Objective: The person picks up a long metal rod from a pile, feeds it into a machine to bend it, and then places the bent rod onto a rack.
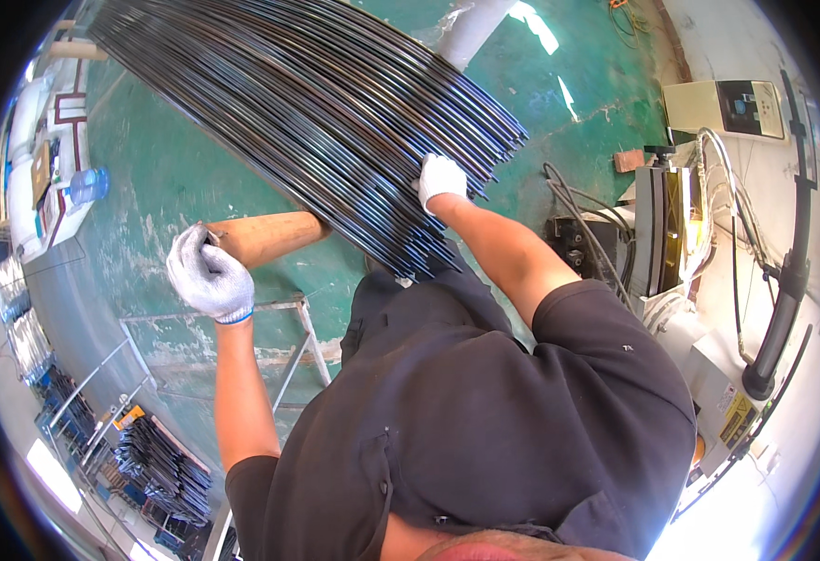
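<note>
A wide layer of long, thin, dark metal rods (288, 103) runs from the far left toward me, its uneven ends close to my body. In a white glove, my right hand (442, 181) lies on the rods near their right ends, fingers curled down around some of them; how many it grips is hidden. My left hand (210, 279), in a pale knit glove, is raised at the left, apart from the rods. Its fingers are curled in with a dark patch between them, and I cannot make out what they hold. Just beyond it is a tan cylindrical roller (270, 237).
On the right stand a machine with cables (657, 224) and a cream control box (723, 108). A pale metal frame (307, 337) is below my left hand. Farther left are a blue water bottle (88, 185) and another stack of dark rods (159, 467). The floor (167, 168) is green and worn.
</note>
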`<state>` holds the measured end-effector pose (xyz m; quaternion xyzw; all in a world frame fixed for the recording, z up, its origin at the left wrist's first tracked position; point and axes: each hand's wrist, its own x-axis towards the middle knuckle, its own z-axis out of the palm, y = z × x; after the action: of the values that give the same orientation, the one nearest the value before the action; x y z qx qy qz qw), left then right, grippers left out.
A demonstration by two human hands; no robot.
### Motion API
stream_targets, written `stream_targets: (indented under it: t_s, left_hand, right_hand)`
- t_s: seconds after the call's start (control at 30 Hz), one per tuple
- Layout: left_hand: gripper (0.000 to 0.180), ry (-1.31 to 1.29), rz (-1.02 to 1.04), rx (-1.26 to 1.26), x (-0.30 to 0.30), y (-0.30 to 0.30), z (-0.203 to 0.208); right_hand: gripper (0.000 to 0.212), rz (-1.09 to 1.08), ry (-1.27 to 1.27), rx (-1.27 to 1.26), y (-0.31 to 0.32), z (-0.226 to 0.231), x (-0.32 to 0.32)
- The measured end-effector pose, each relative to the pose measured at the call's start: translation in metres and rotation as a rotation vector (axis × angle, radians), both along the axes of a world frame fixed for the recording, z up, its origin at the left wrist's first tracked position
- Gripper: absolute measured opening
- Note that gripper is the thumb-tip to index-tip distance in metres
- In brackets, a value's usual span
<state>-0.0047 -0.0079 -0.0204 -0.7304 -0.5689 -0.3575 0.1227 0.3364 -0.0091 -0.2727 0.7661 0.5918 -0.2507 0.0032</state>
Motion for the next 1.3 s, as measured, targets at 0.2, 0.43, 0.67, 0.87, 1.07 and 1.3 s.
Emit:
stream_targets:
  t_s: [0.2, 0.43, 0.67, 0.87, 1.07, 1.3]
  left_hand:
    - [0.017, 0.027, 0.017, -0.005, -0.001, -0.002, 0.002]
    - [0.017, -0.021, 0.044, -0.028, 0.007, -0.003, 0.005]
    - [0.023, -0.063, 0.135, -0.027, 0.013, -0.007, 0.002]
    - [0.027, -0.186, 0.151, -0.045, 0.013, -0.026, -0.003]
    - [0.018, -0.055, 0.165, -0.037, 0.022, -0.069, 0.002]
    - [0.023, -0.096, -0.155, -0.069, 0.053, -0.137, 0.013]
  right_hand:
    - [0.033, 0.119, 0.147, -0.184, 0.026, 0.005, 0.027]
    - [0.056, 0.304, 0.216, -0.192, 0.044, 0.036, 0.044]
    - [0.036, -0.141, 0.997, -0.487, 0.036, 0.064, 0.048]
    - [0.033, -0.286, 1.465, -0.667, 0.023, 0.087, 0.046]
    - [0.025, -0.285, 1.307, -0.492, 0.009, 0.116, 0.023]
    - [0.056, -0.136, 0.805, -0.326, -0.023, 0.138, -0.005]
